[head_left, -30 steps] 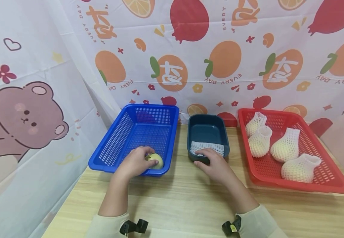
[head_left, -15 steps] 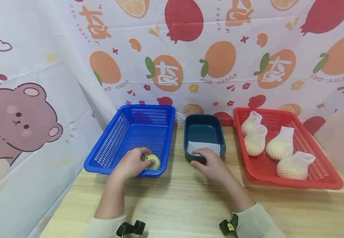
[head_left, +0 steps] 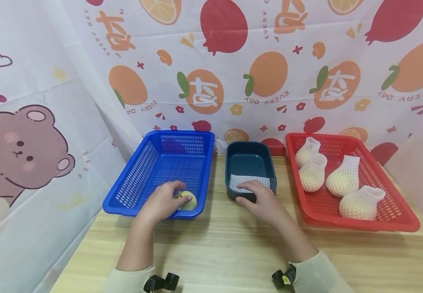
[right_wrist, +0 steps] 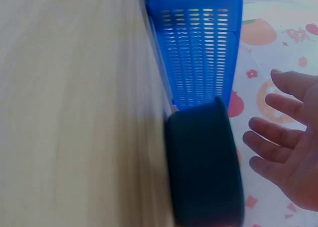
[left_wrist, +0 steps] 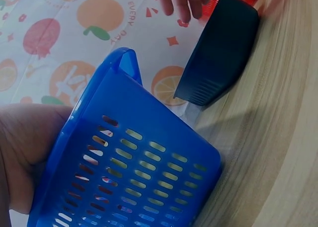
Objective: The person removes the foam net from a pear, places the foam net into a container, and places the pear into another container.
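Note:
In the head view my left hand (head_left: 162, 200) reaches over the near edge of the blue basket (head_left: 121, 183). Its thumb and index finger curve around a round yellow-green fruit (head_left: 189, 202) in the near right corner; the other fingertips are hidden. Over the near end of a dark green box (head_left: 246, 160) hovers my right hand (head_left: 264, 202), fingers spread and loosely bent, holding nothing. White foam net sleeves (head_left: 249, 181) lie flat inside that box, partly below the fingers. In the right wrist view the right hand (right_wrist: 293, 137) is apart from the box wall (right_wrist: 203, 167).
To the right stands a red basket (head_left: 306, 211) with several fruits in white foam nets (head_left: 343, 181). All three containers sit on a light wooden table (head_left: 215, 252). Behind them hangs a fruit-print cloth (head_left: 233, 101), and a bear-print cloth (head_left: 25, 146) hangs at the left.
The whole head view has shifted slightly, so the containers appear farther left. Both hands keep nearly the same places at the blue basket and the green box.

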Available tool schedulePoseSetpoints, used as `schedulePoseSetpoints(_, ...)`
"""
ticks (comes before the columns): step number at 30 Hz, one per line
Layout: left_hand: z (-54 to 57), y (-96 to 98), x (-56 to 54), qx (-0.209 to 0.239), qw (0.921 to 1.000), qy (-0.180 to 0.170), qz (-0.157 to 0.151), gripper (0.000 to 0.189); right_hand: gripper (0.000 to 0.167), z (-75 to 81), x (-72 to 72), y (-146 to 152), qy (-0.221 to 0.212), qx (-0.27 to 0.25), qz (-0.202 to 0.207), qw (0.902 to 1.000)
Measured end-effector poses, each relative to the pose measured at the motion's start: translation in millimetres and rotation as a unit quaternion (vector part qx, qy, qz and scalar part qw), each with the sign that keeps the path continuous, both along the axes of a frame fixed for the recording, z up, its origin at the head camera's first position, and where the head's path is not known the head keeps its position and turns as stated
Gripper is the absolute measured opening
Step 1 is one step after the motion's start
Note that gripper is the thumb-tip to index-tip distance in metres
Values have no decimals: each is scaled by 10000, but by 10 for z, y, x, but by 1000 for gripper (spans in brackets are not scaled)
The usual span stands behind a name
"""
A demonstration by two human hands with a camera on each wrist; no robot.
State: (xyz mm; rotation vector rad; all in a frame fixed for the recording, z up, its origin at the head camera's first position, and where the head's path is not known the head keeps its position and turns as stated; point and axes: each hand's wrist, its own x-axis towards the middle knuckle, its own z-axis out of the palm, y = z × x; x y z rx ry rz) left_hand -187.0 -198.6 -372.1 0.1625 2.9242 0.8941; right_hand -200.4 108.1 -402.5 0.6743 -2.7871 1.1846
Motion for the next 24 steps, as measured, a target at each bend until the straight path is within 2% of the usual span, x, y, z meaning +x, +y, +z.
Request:
schedulePoseSetpoints(4,30,38,6,35,9998,191,32,57,41,73,43,113,258,-1,-1,9997)
schedulePoseSetpoints(8,103,110,31,252,9989,380,124,65,43,170,103,262,615,-38,-91,9981)
schedulePoseSetpoints(11,162,190,69,413,9970,621,191,64,46,253,163,405,986,-29,-290,9947)
schedulePoseSetpoints(13,193,262,103,523,9943,918,151,60,47,308,206,518,1189,37,-499,9916)
schedulePoseSetpoints(16,219,423,155,659,9859,1534,-81,51,47,396,276,726,1324,73,-928,9868)
schedulePoseSetpoints(19,203,618,195,697,9728,2156,-472,43,46,481,337,961,1492,53,-1352,9795)
schedulePoseSetpoints(21,165,746,216,653,9663,2386,-715,40,45,531,373,1127,1646,29,-1614,9731)
schedulePoseSetpoints(24,78,931,197,516,9611,2510,-1034,38,46,585,420,1398,1782,24,-2037,9627)
